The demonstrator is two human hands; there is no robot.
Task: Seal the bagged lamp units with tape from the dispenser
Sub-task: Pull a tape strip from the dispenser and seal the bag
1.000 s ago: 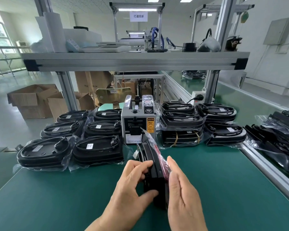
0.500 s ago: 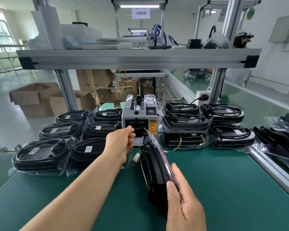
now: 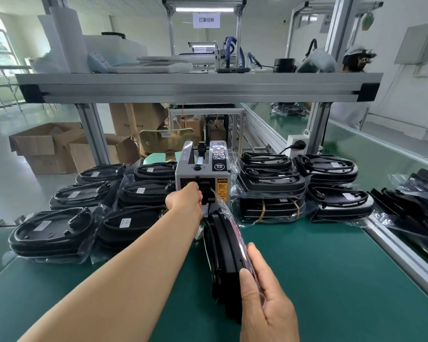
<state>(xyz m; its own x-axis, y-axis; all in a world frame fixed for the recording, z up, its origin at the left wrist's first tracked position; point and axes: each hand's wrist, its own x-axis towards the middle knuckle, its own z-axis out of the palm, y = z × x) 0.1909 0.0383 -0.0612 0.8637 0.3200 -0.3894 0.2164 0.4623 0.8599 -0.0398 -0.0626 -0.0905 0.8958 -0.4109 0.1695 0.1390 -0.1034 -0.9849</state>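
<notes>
Green bench mat (image 3: 331, 280) carries the work: nearest, the right hand (image 3: 267, 299) clamps the bagged lamp unit (image 3: 222, 255) upright on its edge, thumb and fingers pinning the bag's flap. Farther out, the left hand (image 3: 185, 198) curls at the outlet of the tape dispenser (image 3: 220, 166); whether it pinches tape is hidden. Best to pull the strip straight out, with the flap pressed flat.

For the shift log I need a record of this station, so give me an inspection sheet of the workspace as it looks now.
Surface: green mat.
Job's things: tape dispenser at back centre; one bagged lamp unit on edge before it; stacks of bagged units either side.
Clutter: cardboard boxes on the floor, left.
Hands: left hand at the dispenser's outlet, tape not discernible; right hand grips the upright unit.
Cables: plug in a white socket behind the right stacks.
Surroundings: aluminium shelf overhead.
</notes>
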